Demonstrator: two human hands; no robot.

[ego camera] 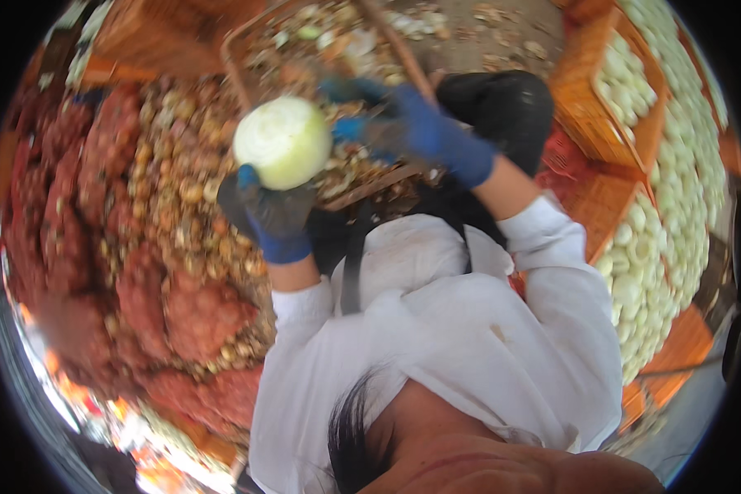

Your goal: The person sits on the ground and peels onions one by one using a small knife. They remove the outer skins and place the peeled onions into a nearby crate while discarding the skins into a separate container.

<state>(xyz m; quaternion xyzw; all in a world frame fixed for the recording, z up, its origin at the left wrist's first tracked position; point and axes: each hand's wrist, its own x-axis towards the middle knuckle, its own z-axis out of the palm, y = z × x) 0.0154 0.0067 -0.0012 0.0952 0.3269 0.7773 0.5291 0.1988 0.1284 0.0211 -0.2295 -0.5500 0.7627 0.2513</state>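
Note:
My left hand [278, 213], in a blue and grey work glove, holds a large peeled white onion [283, 142] from below, over the edge of a frame. My right hand [407, 123], in a similar glove, is to the right of the onion, apart from it, and blurred by motion. Its fingers are bent; whether they hold a small tool cannot be made out. Beneath both hands is a metal-framed tray [370, 188] with onion skins and scraps [339, 179] in it.
Unpeeled onions [185, 185] are heaped at the left, beside red mesh sacks of onions [68, 204]. Orange plastic crates [577, 105] stand at the right among many peeled onions [685, 185]. Another orange crate [154, 43] is at the upper left. Skins litter the floor [506, 43].

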